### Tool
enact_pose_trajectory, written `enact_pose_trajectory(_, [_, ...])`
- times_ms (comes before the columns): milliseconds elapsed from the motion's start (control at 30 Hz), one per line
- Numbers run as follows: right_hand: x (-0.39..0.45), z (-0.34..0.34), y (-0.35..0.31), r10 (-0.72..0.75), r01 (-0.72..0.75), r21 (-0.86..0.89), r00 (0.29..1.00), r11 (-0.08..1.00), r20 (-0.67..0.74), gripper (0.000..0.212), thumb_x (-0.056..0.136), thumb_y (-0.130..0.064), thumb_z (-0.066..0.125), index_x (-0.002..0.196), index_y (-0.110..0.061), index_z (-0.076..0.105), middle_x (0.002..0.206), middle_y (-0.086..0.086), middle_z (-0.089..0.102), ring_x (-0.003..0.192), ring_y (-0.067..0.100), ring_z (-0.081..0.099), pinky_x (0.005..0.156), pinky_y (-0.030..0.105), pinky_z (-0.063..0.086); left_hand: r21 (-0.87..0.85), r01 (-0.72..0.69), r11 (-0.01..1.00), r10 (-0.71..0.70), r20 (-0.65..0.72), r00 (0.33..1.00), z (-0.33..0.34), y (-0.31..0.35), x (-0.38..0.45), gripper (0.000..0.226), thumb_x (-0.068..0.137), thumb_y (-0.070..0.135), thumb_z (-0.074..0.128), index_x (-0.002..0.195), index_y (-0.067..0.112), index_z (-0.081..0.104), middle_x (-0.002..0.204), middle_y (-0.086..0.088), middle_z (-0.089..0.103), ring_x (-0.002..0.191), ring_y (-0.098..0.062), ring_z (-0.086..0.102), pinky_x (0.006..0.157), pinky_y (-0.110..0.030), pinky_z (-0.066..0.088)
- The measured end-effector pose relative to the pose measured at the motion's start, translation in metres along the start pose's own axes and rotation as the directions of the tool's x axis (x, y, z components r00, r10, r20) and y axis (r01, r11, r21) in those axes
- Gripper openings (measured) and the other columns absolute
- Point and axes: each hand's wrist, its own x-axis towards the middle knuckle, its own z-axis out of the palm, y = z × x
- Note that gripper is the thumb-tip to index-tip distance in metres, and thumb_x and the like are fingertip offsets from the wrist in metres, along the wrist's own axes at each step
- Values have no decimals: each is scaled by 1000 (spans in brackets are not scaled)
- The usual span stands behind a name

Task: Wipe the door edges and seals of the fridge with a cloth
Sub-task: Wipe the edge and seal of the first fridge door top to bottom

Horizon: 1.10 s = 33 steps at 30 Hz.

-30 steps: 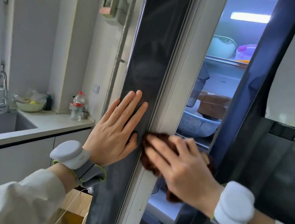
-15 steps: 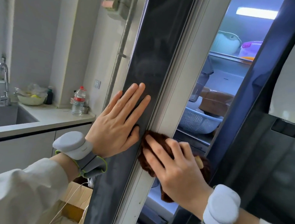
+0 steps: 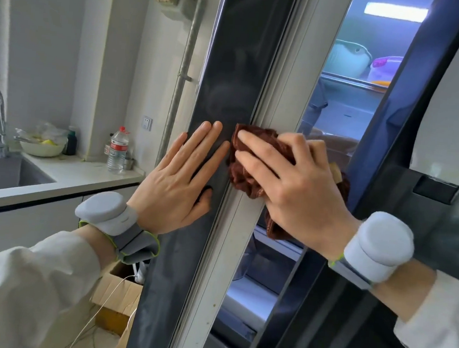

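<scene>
The fridge's left door (image 3: 231,64) stands ajar, dark on its outer face, with a pale grey seal (image 3: 282,76) running down its inner edge. My left hand (image 3: 178,180) lies flat with straight fingers on the dark face, steadying the door. A bunched brown cloth (image 3: 246,172) sits on the seal at mid height. My right hand (image 3: 290,184) presses it there, fingers spread over it and the thumb hidden behind. The right door (image 3: 425,216) stands to the right.
Inside the lit fridge are bowls (image 3: 347,59) on a shelf. At the left are a counter (image 3: 80,173) with a sink, a tap, a bowl (image 3: 42,145) and a water bottle (image 3: 117,148). A cardboard box (image 3: 117,296) sits on the floor by the door.
My right hand has slid the cloth upward along the seal, from level with my left wrist to beside my left fingertips. My left hand has stayed flat on the door face.
</scene>
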Motion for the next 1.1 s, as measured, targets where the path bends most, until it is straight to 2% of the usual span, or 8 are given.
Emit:
enact_pose_trajectory(233, [-41,17,-39,-84,84,2,995,996,51,32,98,-13,37,117,-11,63,132,9,56,97,32,49,75,42,38,30,-50,998,50,-4,999,-1,-8,-2,62,89,24,40,143,-1,22,149,-21,16,142,-31,10,117,-42,8])
enact_pose_trajectory(367, [-61,24,-62,-48,46,13,992,999,113,29,96,-15,42,116,-11,62,131,11,56,95,32,51,75,42,40,37,-58,998,59,-14,998,1,-6,-1,62,89,24,40,143,-1,22,149,-21,17,141,-31,10,117,-43,9])
enact_pose_trajectory(467, [-74,25,-80,-71,67,31,985,997,155,33,96,-11,35,116,-12,61,129,11,57,97,32,51,77,43,38,32,-43,999,44,-13,999,2,-4,-1,62,89,24,39,143,0,21,150,-20,15,142,-29,6,117,-42,6])
enact_pose_trajectory(633, [-89,21,-96,-207,172,142,933,975,295,33,85,-21,48,112,-19,66,125,3,61,97,26,60,78,39,52,57,-44,997,44,-4,999,2,-3,0,61,91,25,36,144,1,19,150,-18,13,143,-29,6,117,-42,7])
enact_pose_trajectory(733, [-71,13,-77,-181,141,155,943,978,279,32,83,-21,51,112,-19,64,122,1,61,97,26,57,77,40,49,68,-34,997,34,-2,999,0,0,1,62,89,24,37,144,1,21,150,-21,15,142,-31,9,117,-43,9])
enact_pose_trajectory(867, [-46,5,-52,-83,73,59,976,996,204,31,88,-16,42,112,-15,61,121,3,60,97,29,53,77,42,39,84,-25,996,25,7,1000,0,1,1,62,88,24,38,143,0,23,150,-21,15,142,-31,10,117,-43,9])
enact_pose_trajectory(1033, [-52,9,-66,-81,82,2,974,997,211,33,93,-11,34,109,-11,62,118,9,61,94,31,53,74,43,38,81,-27,996,26,16,1000,-1,1,0,63,87,24,40,143,1,23,150,-21,14,142,-32,11,117,-43,10])
enact_pose_trajectory(1100, [-63,11,-78,-122,119,27,962,993,244,32,90,-14,38,110,-12,63,118,9,62,94,30,55,76,43,42,77,-24,997,23,12,1000,-1,2,0,63,87,24,39,144,1,23,150,-20,14,142,-32,10,117,-42,9])
